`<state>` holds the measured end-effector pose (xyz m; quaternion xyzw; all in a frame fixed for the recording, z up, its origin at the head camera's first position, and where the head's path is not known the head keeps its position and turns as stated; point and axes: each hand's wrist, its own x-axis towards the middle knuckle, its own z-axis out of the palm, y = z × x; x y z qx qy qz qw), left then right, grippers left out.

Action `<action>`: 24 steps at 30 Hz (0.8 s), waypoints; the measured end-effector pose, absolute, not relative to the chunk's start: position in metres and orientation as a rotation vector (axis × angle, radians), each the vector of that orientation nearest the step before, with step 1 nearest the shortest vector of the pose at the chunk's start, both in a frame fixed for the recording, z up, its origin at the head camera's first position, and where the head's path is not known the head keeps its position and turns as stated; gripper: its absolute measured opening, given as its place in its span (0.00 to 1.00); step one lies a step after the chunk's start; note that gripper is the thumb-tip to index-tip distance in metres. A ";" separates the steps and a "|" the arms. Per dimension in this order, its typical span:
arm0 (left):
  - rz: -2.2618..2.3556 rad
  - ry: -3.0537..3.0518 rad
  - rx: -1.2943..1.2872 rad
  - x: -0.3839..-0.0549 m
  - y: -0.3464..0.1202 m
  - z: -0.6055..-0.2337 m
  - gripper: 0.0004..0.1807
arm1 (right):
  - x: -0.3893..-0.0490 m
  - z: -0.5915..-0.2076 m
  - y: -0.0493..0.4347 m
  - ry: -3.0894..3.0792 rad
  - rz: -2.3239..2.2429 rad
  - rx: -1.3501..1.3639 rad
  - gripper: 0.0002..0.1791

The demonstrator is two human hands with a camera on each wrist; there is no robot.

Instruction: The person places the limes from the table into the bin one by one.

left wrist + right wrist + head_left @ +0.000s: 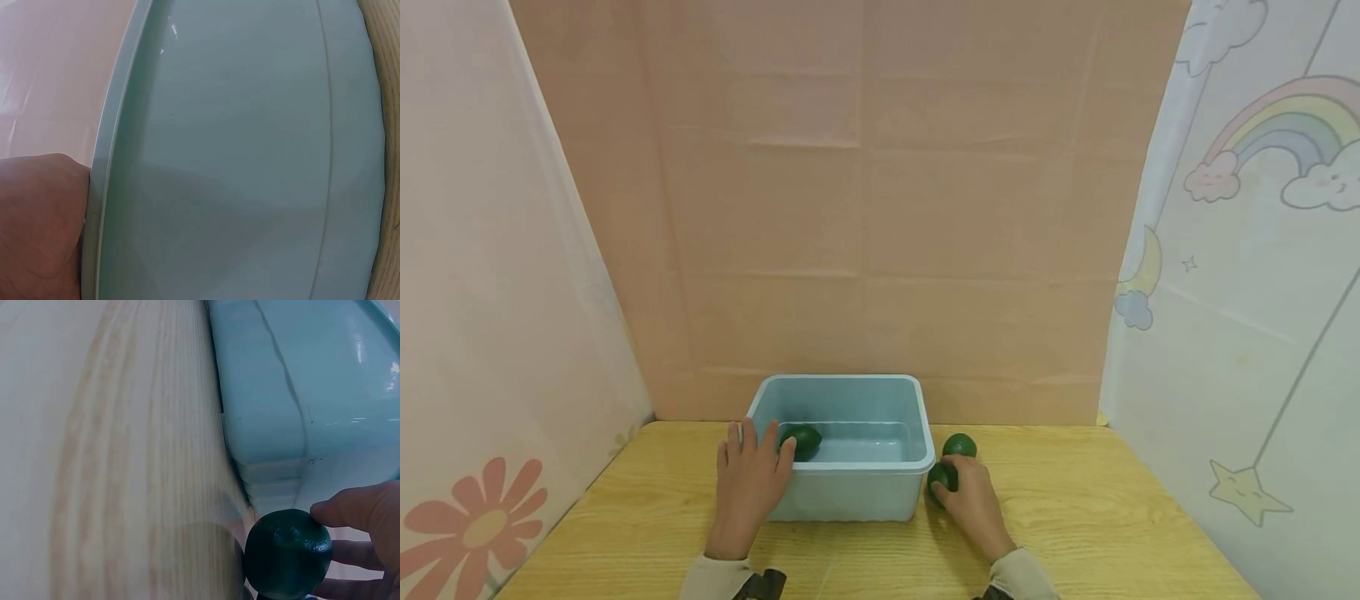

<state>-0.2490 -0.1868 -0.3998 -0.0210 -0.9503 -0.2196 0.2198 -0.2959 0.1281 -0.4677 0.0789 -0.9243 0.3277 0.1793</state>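
Note:
A light blue plastic bin [850, 493] stands on the table with one dark green, glossy fruit [806, 441] inside at its left. My left hand [749, 479] rests over the bin's front left corner, its fingers reaching across the rim and partly covering that fruit. Beside the bin's right wall, my right hand [973, 504] grips a second green fruit [288, 553] between thumb and fingers, low at the tabletop. Just behind it lies a third green fruit [959, 446]. Whether the held fruit touches the table is unclear.
The wood-grain table [1090, 517] extends to both sides of the bin. A brown-pink sheet [880, 250] hangs behind it. Patterned cloths stand at the left [512, 250] and at the right [1240, 358].

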 end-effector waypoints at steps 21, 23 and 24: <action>-0.591 -2.636 -0.049 -0.250 -0.187 -0.399 0.27 | -0.297 -0.476 0.128 -2.622 0.964 0.225 0.27; -0.586 -2.645 -0.047 -0.250 -0.188 -0.399 0.27 | -0.297 -0.477 0.128 -2.632 0.971 0.230 0.28; -0.584 -2.650 -0.046 -0.250 -0.188 -0.399 0.27 | -0.297 -0.478 0.128 -2.638 0.973 0.229 0.28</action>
